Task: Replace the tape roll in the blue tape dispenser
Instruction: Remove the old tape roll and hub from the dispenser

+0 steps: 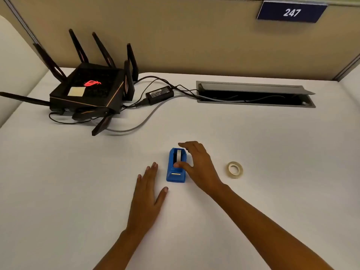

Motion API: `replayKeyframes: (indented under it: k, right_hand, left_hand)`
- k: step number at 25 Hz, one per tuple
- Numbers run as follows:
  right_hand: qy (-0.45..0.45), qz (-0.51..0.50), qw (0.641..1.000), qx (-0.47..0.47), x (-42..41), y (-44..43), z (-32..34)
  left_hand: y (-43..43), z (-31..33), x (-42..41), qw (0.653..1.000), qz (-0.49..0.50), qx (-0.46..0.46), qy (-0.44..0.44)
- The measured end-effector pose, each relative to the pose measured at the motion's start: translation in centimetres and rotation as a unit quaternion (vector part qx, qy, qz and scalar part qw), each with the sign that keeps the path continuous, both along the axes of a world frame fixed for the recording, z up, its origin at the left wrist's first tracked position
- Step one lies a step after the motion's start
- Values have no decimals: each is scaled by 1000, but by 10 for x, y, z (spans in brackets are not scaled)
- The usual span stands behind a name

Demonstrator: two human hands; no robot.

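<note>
A small blue plastic tape dispenser [176,166] stands on the white table [253,145] near the middle of the view, its cutter end toward the person and a white strip of tape showing in its top slot. The right hand [196,164] arches over it from the 3 o'clock side: the thumb rests on the dispenser's top just behind the cutter, and the fingers [185,145] curve wide over the far end, not yet closed round the body. The left hand [146,193] lies flat and spread on the table at the dispenser's 8 o'clock, just beside it without touching, holding nothing. A loose cream-coloured roll of tape [235,169] lies flat at the dispenser's 3 o'clock, well apart from both hands. At 11 o'clock sits a black router with upright antennas [89,88], with a black power brick [159,94] beside it, and cables run to a grey cable hatch [255,94] at 1 o'clock. A blue sign reading 247 [291,12] hangs on the beige partition.
</note>
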State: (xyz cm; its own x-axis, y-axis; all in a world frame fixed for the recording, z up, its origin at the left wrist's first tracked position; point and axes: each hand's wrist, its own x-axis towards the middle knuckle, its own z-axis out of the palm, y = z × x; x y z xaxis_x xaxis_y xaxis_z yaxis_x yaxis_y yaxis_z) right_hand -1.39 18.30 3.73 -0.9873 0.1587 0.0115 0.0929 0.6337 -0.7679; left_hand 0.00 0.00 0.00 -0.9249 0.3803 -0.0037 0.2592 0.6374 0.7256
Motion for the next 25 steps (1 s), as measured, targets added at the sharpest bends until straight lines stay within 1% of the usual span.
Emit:
replayKeyframes:
  k: [2, 6, 8, 11, 14, 20, 25]
  right_hand:
    - [5, 16, 999, 31, -7, 2, -2]
    - [0, 15, 997, 81, -11, 2, -1]
    - [-4, 20, 993, 120, -16, 3, 0]
    - [-6, 28, 988, 153, -18, 1, 2]
    - [-4, 23, 988, 152, -19, 0, 4]
    - [1, 17, 992, 123, -20, -1, 5]
    - [11, -23, 997, 78, -23, -3, 5]
  left_hand:
    - [4, 3, -13, 997, -19, 63, -34]
    - [14, 14, -37, 989, -30, 113, -95]
    - [16, 15, -47, 985, -46, 124, -114]
    - [20, 16, -59, 981, -100, 92, -137]
    - [25, 15, -67, 980, -128, 72, -134]
    - [23, 12, -69, 981, -109, 73, -146]
    - [23, 13, -69, 981, -109, 79, -141]
